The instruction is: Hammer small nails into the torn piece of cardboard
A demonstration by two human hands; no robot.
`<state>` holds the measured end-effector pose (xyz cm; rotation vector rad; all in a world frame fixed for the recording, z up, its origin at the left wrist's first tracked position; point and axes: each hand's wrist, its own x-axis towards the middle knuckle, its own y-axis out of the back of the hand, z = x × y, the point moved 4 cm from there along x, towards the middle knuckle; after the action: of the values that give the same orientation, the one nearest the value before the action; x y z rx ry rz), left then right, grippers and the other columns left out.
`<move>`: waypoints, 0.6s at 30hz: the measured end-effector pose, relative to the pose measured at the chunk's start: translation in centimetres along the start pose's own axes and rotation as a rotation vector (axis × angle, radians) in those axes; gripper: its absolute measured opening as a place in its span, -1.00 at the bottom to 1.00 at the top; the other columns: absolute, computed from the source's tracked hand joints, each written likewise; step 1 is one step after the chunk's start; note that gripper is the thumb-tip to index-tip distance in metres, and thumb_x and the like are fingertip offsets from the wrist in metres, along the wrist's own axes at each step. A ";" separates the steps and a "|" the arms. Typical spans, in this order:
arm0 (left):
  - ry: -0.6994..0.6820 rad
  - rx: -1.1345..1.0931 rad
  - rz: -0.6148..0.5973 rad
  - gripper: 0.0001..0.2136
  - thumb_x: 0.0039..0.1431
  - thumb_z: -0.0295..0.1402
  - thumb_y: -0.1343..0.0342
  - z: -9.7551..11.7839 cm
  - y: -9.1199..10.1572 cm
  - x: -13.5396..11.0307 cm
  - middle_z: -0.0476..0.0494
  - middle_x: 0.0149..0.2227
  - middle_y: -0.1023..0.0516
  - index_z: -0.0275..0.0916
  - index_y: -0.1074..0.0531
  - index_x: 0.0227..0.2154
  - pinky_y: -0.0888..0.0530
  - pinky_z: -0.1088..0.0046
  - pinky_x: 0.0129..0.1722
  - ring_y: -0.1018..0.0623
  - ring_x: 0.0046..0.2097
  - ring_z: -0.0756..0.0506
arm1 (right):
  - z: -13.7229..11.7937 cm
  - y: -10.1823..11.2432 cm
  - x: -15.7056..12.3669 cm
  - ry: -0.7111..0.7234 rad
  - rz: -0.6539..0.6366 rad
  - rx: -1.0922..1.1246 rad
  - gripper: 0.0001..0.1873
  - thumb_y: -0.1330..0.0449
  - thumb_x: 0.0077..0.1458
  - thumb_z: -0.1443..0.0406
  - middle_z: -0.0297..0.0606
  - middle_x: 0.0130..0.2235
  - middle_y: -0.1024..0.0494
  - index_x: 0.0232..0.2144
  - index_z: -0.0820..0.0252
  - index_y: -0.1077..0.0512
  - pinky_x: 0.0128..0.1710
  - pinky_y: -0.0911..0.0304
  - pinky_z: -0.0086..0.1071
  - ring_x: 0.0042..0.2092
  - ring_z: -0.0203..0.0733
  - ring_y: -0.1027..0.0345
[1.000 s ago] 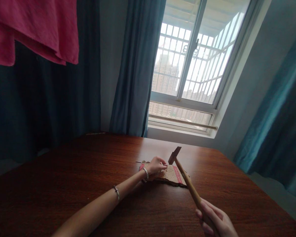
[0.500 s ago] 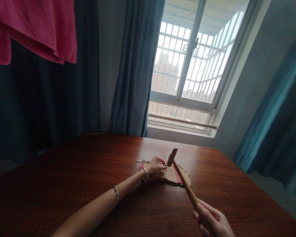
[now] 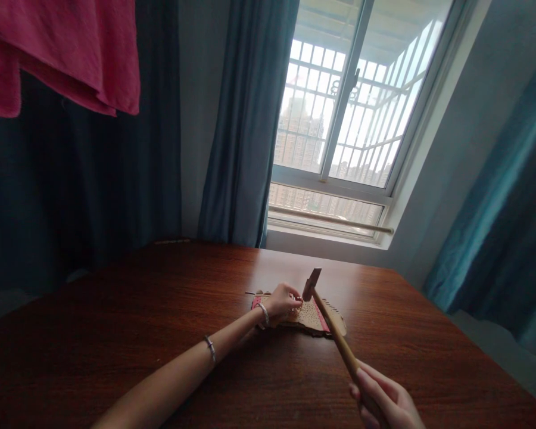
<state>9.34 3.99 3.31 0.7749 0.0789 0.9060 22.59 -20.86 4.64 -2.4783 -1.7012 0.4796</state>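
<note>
My right hand point(image 3: 386, 394) grips the wooden-handled hammer point(image 3: 340, 341), head lower than a second ago; my left hand point(image 3: 281, 301) pinches a small indistinct item point(image 3: 299, 300) at the tan, pink-banded board point(image 3: 311, 317) on the brown wooden counter point(image 3: 429, 345).

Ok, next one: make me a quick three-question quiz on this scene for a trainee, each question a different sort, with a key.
1. Which hand grips the hammer?
2. True or false: the dotted board lies on the windowsill.
3. How many bracelets can be seen on the left forearm?

Key:
1. The right hand.
2. False; it lies on the table.
3. Two, set apart along it.
</note>
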 end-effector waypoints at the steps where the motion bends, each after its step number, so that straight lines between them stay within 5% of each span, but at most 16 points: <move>1: -0.002 0.000 0.002 -0.71 -0.14 -0.28 -0.09 0.0 0.0 0.0 -0.11 -0.54 -0.51 -0.40 -0.55 -0.43 -0.19 0.59 -0.54 -0.39 -0.47 0.01 | 0.0 0.0 0.0 0.000 0.000 -0.003 -0.44 -0.32 -0.30 0.06 -0.34 -0.60 -0.37 -0.25 0.30 -0.44 -0.79 0.18 -0.66 -0.73 -0.57 0.00; 18: 0.001 -0.020 0.011 -0.71 -0.15 -0.29 -0.08 0.1 0.0 -0.1 -0.12 -0.54 -0.51 -0.42 -0.55 -0.43 -0.17 0.59 -0.56 -0.38 -0.49 0.01 | -0.4 0.2 -0.4 -0.010 0.032 -0.026 -0.41 -0.34 -0.34 0.05 -0.35 -0.61 -0.36 -0.26 0.32 -0.44 -0.78 0.14 -0.65 -0.72 -0.54 -0.05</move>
<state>9.32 3.92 3.34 0.7573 0.0663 0.9159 22.79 -21.24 5.06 -2.5289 -1.6850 0.4774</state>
